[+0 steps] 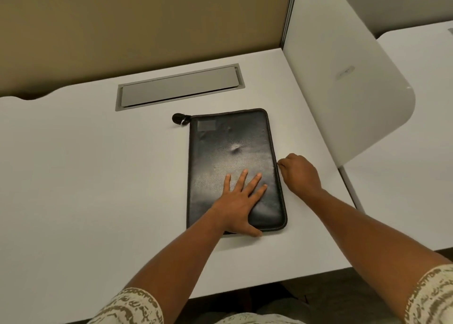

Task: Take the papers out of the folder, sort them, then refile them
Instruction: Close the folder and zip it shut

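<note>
A black leather zip folder (232, 152) lies flat and closed on the white desk (85, 176), long side pointing away from me. A black zipper pull (180, 119) sticks out at its far left corner. My left hand (241, 201) presses flat on the folder's near half, fingers straight and spread. My right hand (300, 174) sits beside the folder's right edge with its fingers curled, the fingertips pinching at the stitched edge about halfway along. No papers show.
A grey cable-tray lid (179, 87) is set into the desk just beyond the folder. A tan partition (147, 24) closes the back and a white divider panel (343, 91) the right side. The desk's front edge runs near my arms.
</note>
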Action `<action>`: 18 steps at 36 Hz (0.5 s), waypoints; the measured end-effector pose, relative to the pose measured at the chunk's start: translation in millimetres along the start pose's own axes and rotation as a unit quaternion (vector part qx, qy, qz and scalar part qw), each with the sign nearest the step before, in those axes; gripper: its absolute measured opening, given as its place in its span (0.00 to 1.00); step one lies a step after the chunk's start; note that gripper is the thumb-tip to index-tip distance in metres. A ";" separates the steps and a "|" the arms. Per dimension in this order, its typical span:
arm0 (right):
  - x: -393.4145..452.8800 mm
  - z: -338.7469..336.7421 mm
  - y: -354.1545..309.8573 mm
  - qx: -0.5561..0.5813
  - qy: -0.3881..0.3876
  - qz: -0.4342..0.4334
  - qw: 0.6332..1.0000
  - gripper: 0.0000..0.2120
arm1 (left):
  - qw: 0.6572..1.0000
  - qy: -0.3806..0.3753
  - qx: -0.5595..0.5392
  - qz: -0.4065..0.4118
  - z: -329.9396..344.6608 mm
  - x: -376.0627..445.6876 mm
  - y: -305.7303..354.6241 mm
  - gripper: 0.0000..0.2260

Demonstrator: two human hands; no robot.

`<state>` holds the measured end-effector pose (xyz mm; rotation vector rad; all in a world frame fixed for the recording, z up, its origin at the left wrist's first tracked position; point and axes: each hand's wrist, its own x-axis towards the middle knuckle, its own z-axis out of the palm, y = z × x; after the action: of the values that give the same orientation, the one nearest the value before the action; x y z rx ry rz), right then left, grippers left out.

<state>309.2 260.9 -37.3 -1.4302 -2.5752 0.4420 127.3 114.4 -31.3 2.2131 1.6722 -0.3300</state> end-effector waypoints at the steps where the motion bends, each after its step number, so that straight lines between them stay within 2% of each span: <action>1: -2.5 -0.5 0.3 -0.001 0.004 -0.001 1.000 0.11 | 1.000 -0.001 0.000 -0.002 -0.7 0.5 -0.4 0.55; 11: -24.3 -2.5 0.3 -0.030 0.006 0.020 0.999 0.11 | 0.999 0.022 0.007 0.024 2.5 -12.8 2.3 0.53; 15: -16.6 -1.3 -1.9 0.015 -0.007 0.055 0.998 0.12 | 0.999 0.031 0.001 0.033 2.0 -18.8 1.0 0.51; 18: -7.0 2.1 -5.4 0.048 -0.032 0.050 0.997 0.11 | 0.999 0.035 0.000 0.036 0.9 -21.0 -1.1 0.50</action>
<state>308.0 251.8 -37.4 -1.5395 -2.5025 0.6262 120.4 95.8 -24.2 2.3018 1.6235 -0.2364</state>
